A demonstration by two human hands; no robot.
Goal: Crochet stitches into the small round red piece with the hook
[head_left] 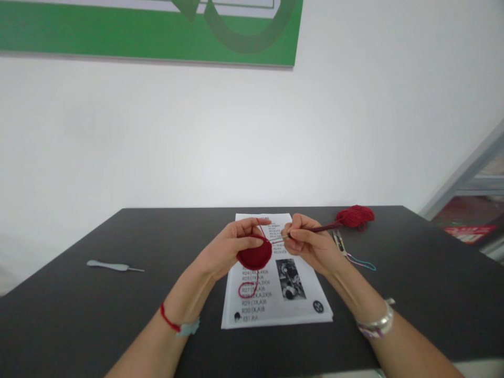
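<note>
My left hand [232, 245] pinches a round dark red crochet piece [255, 257] above a printed pattern sheet [275, 294], with red yarn running over the index finger. My right hand [309, 244] is closed on a dark red crochet hook [321, 229], whose metal tip points left into the edge of the piece. A loose yarn tail [247, 287] hangs from the piece in a loop over the sheet. A small ball of red yarn [355, 216] lies at the back right of the table, behind my right hand.
A black table [118, 310] carries a pale blue-handled crochet hook [112, 266] at the left. Small snips with a teal loop [350, 252] lie right of my right hand. A white wall with a green panel [149, 31] stands behind; metal shelving [468, 178] is at the right.
</note>
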